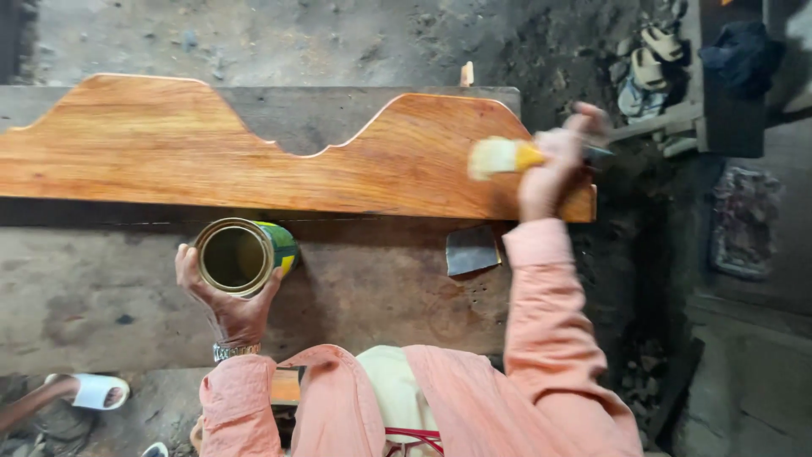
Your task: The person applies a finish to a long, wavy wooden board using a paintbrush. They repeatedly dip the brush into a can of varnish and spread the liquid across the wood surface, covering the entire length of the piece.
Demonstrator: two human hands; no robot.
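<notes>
Holding can in my left hand, fingers wrapped; right hand outstretched, gripping brush over board.

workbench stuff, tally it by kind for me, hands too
shaped wooden board: 1
open tin can, held by the left hand: 1
paintbrush, held by the right hand: 1
flat grey piece below the board: 1
hands: 2
total: 6

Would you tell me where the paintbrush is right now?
In the head view, the paintbrush is in the right hand, over the right end of the glossy wooden board, above the small dark scrap.
</notes>
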